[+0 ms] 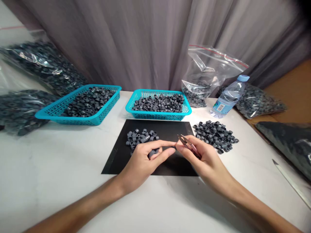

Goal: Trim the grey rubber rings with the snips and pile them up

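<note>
My left hand (143, 160) rests over a black mat (121, 155), its fingers curled around small grey rubber rings (153, 152), with thumb and forefinger stretched toward the right hand. My right hand (204, 157) is closed on small snips (186, 142) whose blades point up and left. The fingertips of both hands meet over the mat. A small pile of grey rings (141, 136) lies on the mat just beyond my left hand. Another pile of darker rings (216, 134) lies on the white table to the right of the mat.
Two turquoise baskets (48, 113) (136, 97) full of rings stand behind the mat. Plastic bags of rings lie at the far left (41, 64) and back right (206, 77). A water bottle (228, 97) leans at the right. A blade (291, 183) lies by the right edge.
</note>
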Available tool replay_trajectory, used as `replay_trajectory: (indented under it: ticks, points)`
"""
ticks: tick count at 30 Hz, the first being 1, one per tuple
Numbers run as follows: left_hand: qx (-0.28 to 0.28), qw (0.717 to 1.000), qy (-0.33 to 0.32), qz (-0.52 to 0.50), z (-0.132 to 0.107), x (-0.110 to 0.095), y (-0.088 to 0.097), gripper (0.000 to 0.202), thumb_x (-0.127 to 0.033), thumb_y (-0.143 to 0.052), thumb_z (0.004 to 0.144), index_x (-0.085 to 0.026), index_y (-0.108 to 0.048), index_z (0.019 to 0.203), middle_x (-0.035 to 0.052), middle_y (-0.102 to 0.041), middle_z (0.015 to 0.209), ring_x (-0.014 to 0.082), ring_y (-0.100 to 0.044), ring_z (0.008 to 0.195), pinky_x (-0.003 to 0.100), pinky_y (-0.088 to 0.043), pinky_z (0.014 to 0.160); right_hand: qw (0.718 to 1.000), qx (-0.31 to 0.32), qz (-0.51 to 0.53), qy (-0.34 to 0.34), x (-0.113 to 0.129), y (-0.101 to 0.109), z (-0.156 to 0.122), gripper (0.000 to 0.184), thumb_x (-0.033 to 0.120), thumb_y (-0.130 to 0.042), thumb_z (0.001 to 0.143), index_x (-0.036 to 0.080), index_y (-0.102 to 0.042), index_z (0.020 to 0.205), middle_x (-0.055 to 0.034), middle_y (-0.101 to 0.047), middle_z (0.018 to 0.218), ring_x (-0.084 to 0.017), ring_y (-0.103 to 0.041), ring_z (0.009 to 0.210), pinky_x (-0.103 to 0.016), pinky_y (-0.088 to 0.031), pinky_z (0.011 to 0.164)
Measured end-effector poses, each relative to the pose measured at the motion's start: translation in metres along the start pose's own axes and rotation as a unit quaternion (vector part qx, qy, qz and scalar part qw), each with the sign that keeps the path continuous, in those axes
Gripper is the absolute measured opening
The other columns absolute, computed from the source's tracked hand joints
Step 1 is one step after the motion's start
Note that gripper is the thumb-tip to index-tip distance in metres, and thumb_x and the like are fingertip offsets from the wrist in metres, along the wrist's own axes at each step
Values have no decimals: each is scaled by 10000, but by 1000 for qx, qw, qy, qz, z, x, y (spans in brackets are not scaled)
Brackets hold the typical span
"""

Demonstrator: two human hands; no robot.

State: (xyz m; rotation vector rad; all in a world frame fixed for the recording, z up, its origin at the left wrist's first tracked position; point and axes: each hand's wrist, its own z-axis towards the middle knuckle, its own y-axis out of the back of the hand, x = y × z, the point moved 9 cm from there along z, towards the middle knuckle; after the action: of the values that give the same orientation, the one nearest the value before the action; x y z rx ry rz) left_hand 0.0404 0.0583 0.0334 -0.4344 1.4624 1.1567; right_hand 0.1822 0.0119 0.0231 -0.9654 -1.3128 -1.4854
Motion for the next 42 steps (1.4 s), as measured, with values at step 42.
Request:
replay_trajectory:
  ticks: [42]
  points:
    - [-100, 956, -246, 124, -16, -45, 18, 169, -93, -678, 890, -182, -736, 1022, -98, -434, 600, 37, -359, 486, 151, -373, 519, 953, -20, -194, 232, 41, 25, -4, 260, 237, -589, 1007, 311, -724, 1216, -6, -652, 824, -158, -543, 728, -314, -400, 695]
